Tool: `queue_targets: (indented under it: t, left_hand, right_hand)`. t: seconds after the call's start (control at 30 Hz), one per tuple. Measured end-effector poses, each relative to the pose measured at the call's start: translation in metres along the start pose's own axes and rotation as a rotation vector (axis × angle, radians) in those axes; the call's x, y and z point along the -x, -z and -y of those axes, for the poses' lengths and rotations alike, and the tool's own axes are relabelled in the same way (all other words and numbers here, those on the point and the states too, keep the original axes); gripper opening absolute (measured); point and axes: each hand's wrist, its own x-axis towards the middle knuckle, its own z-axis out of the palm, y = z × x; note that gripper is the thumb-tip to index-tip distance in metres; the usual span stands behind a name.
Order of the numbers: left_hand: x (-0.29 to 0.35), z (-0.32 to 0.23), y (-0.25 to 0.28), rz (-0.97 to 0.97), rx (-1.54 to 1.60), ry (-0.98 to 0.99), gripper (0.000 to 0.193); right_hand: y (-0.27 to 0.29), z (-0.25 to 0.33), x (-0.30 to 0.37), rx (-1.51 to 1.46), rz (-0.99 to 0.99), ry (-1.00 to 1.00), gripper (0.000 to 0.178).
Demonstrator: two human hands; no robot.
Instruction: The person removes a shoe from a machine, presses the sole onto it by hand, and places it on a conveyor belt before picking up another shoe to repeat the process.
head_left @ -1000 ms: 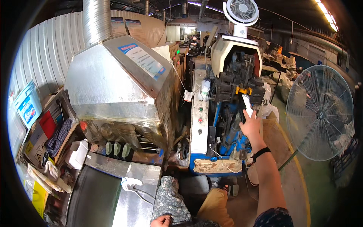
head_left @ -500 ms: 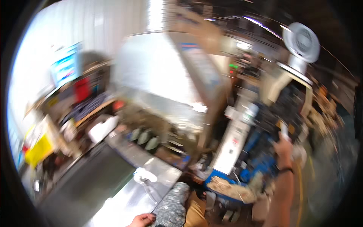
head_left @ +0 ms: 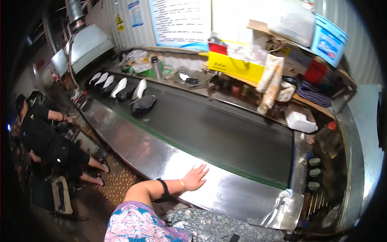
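Observation:
My left hand (head_left: 195, 177) is open, fingers spread and palm down, over the shiny metal ledge (head_left: 161, 161) along the near side of a conveyor. Whether its palm touches the metal I cannot tell. Beyond the ledge runs the dark conveyor belt (head_left: 225, 133) with a green edge. On its far left part stand several black shoe pieces with white upper parts, among them a white piece (head_left: 119, 87) and a black shoe piece (head_left: 143, 106) nearest to me. A plier-like tool (head_left: 274, 209) lies on the ledge's right end. My right hand is out of view.
A person (head_left: 52, 137) in dark clothes stands at the left. Behind the belt are a flask (head_left: 156, 66), a yellow box (head_left: 234, 64) and a shelf holding a blue container (head_left: 328, 40). Several pale green pieces (head_left: 314, 173) sit beyond the belt's right end.
My view has swung left along the conveyor. My left hand has gone from curled fingers to spread ones over the ledge. My right hand, earlier around a white thing, has left the view.

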Motion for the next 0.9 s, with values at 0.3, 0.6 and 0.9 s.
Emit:
queue_targets:
  t: [0.3,0.6,0.9]
  left_hand:
    - [-0.003,0.002,0.017,0.001,-0.031,0.041,0.066]
    - [-0.002,-0.007,0.016,0.006,-0.002,0.058,0.068]
    - [-0.005,-0.008,0.007,-0.064,-0.032,0.038,0.068]
  right_hand:
    - [-0.149,0.338,0.004,-0.393,-0.105,1.028,0.028]
    - [-0.146,0.326,0.005,-0.375,-0.117,0.910,0.027]
    - [-0.144,0.337,0.022,-0.411,-0.214,0.892,0.027]
